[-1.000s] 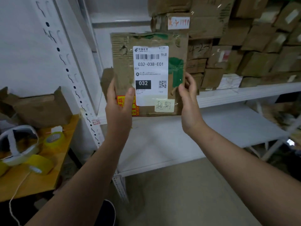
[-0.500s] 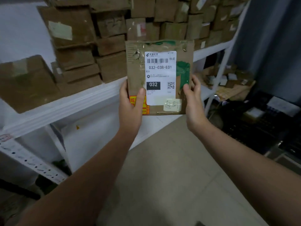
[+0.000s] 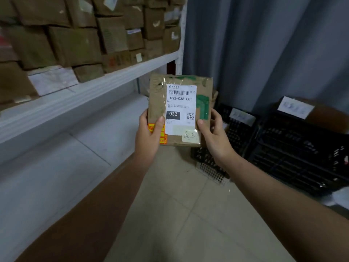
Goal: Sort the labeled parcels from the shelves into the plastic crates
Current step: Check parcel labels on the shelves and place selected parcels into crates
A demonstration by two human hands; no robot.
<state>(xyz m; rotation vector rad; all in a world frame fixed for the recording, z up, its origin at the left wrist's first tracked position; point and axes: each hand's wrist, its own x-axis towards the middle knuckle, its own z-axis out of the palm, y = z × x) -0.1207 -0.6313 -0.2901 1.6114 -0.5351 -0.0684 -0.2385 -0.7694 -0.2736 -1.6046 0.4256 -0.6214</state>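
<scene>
Closest in, both forearms reach forward over the tiled floor. The left hand grips the lower left edge of the parcel, thumb laid across its front. The right hand grips the lower right edge the same way, thumb by the corner of the label. The parcel is held upright in the air between them, face toward the camera, its white label reading 032-038-E01 (a handwritten note is stuck at the bottom corner).

The grip matches that of a second ago; the surroundings are what has changed. The view has swung along the shelving to its right end, and the black plastic crates now show on the floor just behind and to the right of the parcel. Each carries a white tag, too blurred to read. The carry looks nearly done, and choosing the crate likely comes next.

Further off, the shelf holds stacked cardboard boxes, and a grey curtain hangs behind the crates.
</scene>
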